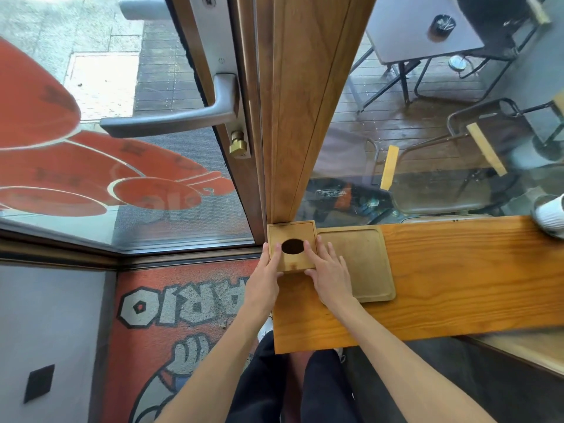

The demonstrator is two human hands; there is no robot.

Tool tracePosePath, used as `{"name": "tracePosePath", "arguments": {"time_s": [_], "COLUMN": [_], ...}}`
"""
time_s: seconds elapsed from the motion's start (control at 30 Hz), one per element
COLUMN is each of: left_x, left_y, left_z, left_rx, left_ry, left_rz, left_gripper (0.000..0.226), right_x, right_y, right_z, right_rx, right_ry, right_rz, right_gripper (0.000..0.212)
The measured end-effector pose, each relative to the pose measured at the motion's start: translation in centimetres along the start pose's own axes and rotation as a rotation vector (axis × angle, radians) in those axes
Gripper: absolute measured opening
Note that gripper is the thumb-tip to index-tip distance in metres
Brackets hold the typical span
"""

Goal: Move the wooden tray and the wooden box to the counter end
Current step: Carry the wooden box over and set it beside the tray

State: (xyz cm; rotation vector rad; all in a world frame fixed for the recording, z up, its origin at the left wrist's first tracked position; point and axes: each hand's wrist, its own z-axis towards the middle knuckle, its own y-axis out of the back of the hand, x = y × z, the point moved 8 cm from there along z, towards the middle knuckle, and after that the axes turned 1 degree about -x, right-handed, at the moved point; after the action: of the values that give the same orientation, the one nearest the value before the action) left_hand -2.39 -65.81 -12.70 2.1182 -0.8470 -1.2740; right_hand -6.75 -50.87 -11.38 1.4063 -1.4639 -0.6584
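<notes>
A square wooden box [297,232] with an oval hole in its lid stands at the far left corner of the wooden counter [457,279], against a wooden post. My left hand [268,270] grips its left side and my right hand [328,270] grips its right side, fingers lying on the lid. A flat wooden tray [366,264] with a raised rim lies right beside the box, touching it; my right hand covers part of the tray's left edge.
The wooden post [305,117] rises behind the box. A glass door with a metal handle [183,117] is to the left. A white cup [549,215] sits at the counter's far right. Through the window are a table and chairs [457,178]. A red mat [183,331] covers the floor.
</notes>
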Motion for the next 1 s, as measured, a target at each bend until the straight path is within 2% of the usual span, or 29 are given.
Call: {"name": "tracePosePath", "arguments": {"time_s": [0.37, 0.53, 0.67, 0.73, 0.83, 1.0], "left_x": [0.3, -1.0, -3.0, -4.5, -6.2, -6.3], "left_y": [-0.4, 0.1, 1.0, -0.9, -5.4, -12.6], "left_z": [-0.1, 0.2, -2.5, -4.6, -6.5, -6.9], "left_rx": [0.005, 0.000, -0.185, -0.203, -0.030, 0.371], "left_ry": [0.010, -0.022, -0.103, -0.207, -0.247, -0.097], "left_rz": [0.011, 0.109, 0.117, 0.131, 0.140, 0.217], "left_gripper": [0.085, 0.076, 0.070, 0.062, 0.052, 0.065], "right_x": [0.3, -0.9, -7.5, -11.2, -15.5, -18.6], "right_y": [0.1, -0.7, -1.6, -2.7, -4.4, -5.7], "right_z": [0.0, -0.5, -3.5, -6.0, -8.5, -9.2], "right_rx": [-0.012, 0.099, 0.002, -0.005, 0.098, 0.240], "right_ry": [-0.026, -0.040, -0.368, -0.521, -0.602, -0.565], "right_rz": [-0.009, 0.102, 0.597, 0.606, 0.460, 0.314], "right_gripper": [0.069, 0.078, 0.079, 0.077, 0.076, 0.074]}}
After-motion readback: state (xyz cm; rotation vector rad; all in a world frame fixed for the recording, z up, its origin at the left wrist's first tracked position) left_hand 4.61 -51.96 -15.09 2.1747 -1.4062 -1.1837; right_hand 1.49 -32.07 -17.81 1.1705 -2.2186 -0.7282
